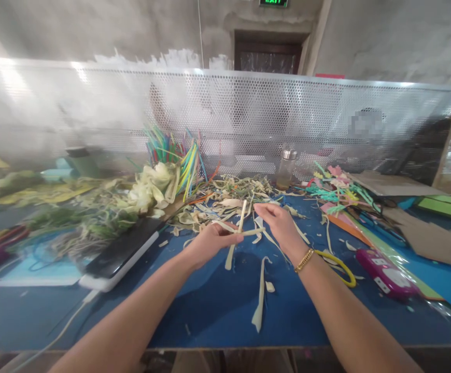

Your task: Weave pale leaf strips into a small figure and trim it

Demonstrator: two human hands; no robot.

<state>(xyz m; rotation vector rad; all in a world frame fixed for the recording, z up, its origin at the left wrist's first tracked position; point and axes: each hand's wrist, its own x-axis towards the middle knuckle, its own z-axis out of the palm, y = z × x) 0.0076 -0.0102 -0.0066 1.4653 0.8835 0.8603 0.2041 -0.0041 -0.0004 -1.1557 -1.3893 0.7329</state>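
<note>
My left hand (pixel 217 241) is closed in a pinch on pale plant strips that look like corn husk (pixel 243 217). One strip stands up and another lies across it, sticking out to the right past my fingertips. Just to the right, my right hand (pixel 276 220) is raised with its fingers drawn together; whatever lies between the fingertips, if anything, is too small to make out. A loose husk strip (pixel 262 298) lies on the blue tabletop (pixel 210 316) below my hands. Beyond them spreads a heap of husk scraps (pixel 225 199).
A phone (pixel 122 248) on a white charger lies at left, near a husk bundle (pixel 151 189) and coloured pipe cleaners (pixel 188 160). At right are a yellow ring (pixel 340 267), a purple case (pixel 386 274) and cardboard (pixel 435 235). A glass bottle (pixel 286 168) stands before the perforated metal screen (pixel 217 114).
</note>
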